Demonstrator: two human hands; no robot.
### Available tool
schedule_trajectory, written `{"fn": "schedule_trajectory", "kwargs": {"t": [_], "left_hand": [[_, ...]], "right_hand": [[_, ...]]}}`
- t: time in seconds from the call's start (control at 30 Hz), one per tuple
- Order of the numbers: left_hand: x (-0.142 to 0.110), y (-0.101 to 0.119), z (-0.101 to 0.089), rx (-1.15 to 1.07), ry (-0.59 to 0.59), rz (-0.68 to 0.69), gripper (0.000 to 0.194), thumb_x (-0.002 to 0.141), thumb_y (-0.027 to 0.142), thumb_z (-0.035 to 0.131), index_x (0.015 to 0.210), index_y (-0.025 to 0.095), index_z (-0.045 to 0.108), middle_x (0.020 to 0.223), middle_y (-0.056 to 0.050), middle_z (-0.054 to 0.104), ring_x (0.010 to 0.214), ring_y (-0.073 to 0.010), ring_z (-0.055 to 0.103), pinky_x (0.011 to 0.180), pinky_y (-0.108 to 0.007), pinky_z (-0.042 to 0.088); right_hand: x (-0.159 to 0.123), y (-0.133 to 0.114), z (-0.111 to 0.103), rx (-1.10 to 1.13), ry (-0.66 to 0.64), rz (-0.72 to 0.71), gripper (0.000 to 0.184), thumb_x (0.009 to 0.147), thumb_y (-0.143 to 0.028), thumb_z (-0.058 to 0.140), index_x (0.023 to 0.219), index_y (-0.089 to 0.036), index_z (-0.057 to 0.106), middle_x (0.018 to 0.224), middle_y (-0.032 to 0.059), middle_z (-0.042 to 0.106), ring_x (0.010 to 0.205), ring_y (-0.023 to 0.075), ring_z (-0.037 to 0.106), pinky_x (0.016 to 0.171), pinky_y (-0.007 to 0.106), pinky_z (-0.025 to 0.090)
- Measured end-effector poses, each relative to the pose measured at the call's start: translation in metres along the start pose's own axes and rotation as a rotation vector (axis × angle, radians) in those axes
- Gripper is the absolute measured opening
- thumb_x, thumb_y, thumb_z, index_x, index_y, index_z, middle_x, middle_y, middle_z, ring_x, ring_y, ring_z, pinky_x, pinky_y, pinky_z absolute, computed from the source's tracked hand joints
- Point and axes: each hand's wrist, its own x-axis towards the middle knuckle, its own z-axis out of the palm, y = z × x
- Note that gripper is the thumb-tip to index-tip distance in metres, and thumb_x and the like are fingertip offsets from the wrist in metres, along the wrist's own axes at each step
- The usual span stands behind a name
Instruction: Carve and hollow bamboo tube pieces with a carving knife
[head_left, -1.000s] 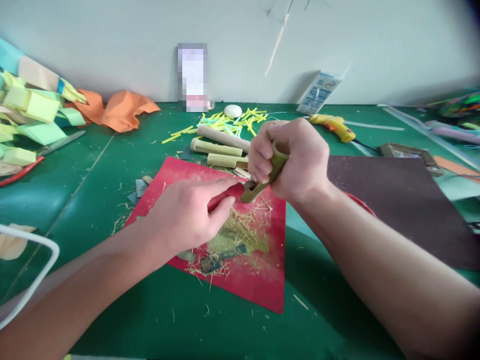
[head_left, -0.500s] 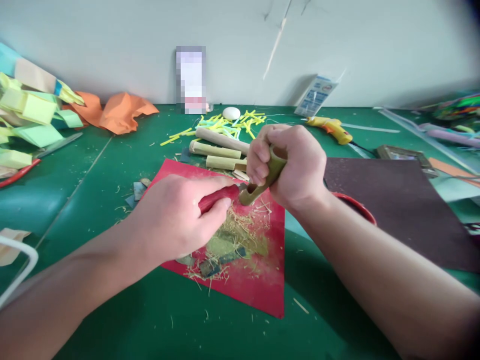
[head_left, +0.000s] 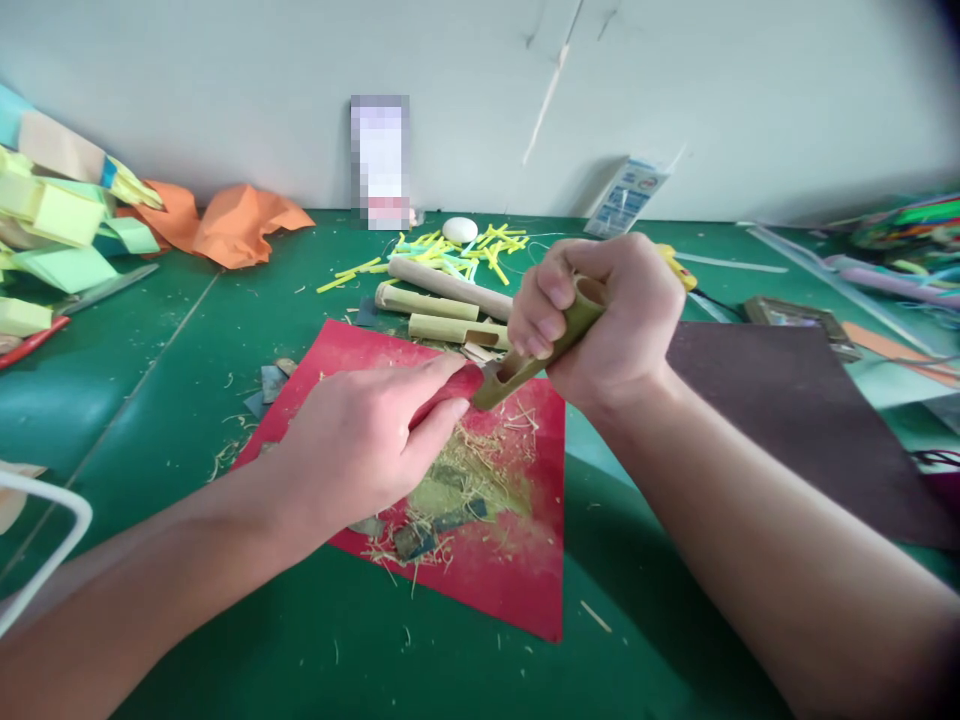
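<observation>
My left hand (head_left: pixel 375 430) is closed around the red handle (head_left: pixel 444 392) of a carving knife. Its short metal tip meets the near end of a bamboo tube (head_left: pixel 574 335), though fingers and tube hide most of the blade. My right hand (head_left: pixel 615 320) is wrapped round that tube and holds it tilted, the far end raised. A long slot is cut in the tube's side near the knife. Below both hands lies a red sheet (head_left: pixel 525 590), strewn with fine bamboo shavings (head_left: pixel 487 455) and small dark sandpaper pieces (head_left: pixel 416 540).
Behind the hands lie more bamboo pieces (head_left: pixel 431 302), yellow straw bits (head_left: pixel 499 240) and a white egg-shaped object (head_left: pixel 460 230). Crumpled orange paper (head_left: pixel 236 225) and folded paper (head_left: pixel 67 215) sit left. To the right are a dark board (head_left: pixel 780 430) and a small frame (head_left: pixel 799 318).
My right hand and the bamboo tube have moved a little up and to the right. My left hand and the knife have shifted only slightly. Both grips stay closed.
</observation>
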Motion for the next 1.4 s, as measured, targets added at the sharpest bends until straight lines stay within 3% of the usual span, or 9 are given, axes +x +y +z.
{"fn": "schedule_trajectory", "kwargs": {"t": [0.27,0.47,0.63,0.83,1.07,1.4], "left_hand": [[0.003,-0.002,-0.002,-0.12,0.056,0.002,0.032,0.092,0.034,0.049,0.121,0.025,0.059,0.101,-0.002,0.072,0.083,-0.0152,0.068,0.073,-0.024,0.052],[0.005,-0.004,-0.005,-0.233,-0.012,-0.069,0.032,0.092,0.033,0.049,0.121,0.026,0.06,0.111,0.0,0.069,0.095,-0.0164,0.067,0.078,-0.024,0.054],[0.007,-0.006,-0.006,-0.254,0.01,0.017,0.034,0.091,0.031,0.051,0.123,0.023,0.058,0.12,0.0,0.065,0.107,-0.0161,0.063,0.094,-0.027,0.05],[0.005,-0.006,-0.012,-0.204,0.048,0.047,0.032,0.091,0.029,0.051,0.121,0.025,0.059,0.118,-0.001,0.066,0.101,-0.0165,0.065,0.09,-0.027,0.053],[-0.001,-0.006,-0.013,-0.119,0.161,0.113,0.034,0.088,0.025,0.054,0.121,0.026,0.058,0.117,0.0,0.066,0.1,-0.018,0.066,0.09,-0.03,0.054],[0.002,-0.01,-0.01,-0.15,0.126,0.026,0.033,0.09,0.029,0.051,0.122,0.027,0.058,0.116,0.001,0.067,0.095,-0.0181,0.067,0.087,-0.03,0.054]], "right_hand": [[0.004,-0.002,-0.002,0.059,0.052,0.038,0.039,0.08,-0.04,0.053,0.051,-0.022,0.034,0.043,-0.0032,0.032,0.038,0.0102,0.031,0.042,0.029,0.03],[0.007,0.0,-0.005,0.092,0.047,0.055,0.036,0.078,-0.038,0.053,0.052,-0.023,0.032,0.043,-0.0036,0.033,0.038,0.0106,0.031,0.041,0.029,0.029],[0.012,-0.002,-0.01,0.218,0.071,0.126,0.028,0.075,-0.03,0.047,0.053,-0.023,0.03,0.043,-0.0052,0.028,0.037,0.0097,0.026,0.041,0.029,0.027],[0.02,-0.001,-0.017,0.372,0.104,0.228,0.03,0.071,-0.03,0.046,0.054,-0.023,0.022,0.046,-0.0061,0.022,0.039,0.0091,0.023,0.041,0.028,0.028],[0.022,0.009,-0.025,0.466,0.109,0.116,0.033,0.069,-0.028,0.052,0.057,-0.022,0.022,0.053,-0.0049,0.03,0.047,0.0089,0.036,0.046,0.025,0.037],[0.017,0.002,-0.02,0.427,0.161,0.03,0.034,0.076,-0.031,0.05,0.055,-0.022,0.025,0.053,-0.0046,0.025,0.044,0.0091,0.03,0.041,0.025,0.034]]}}
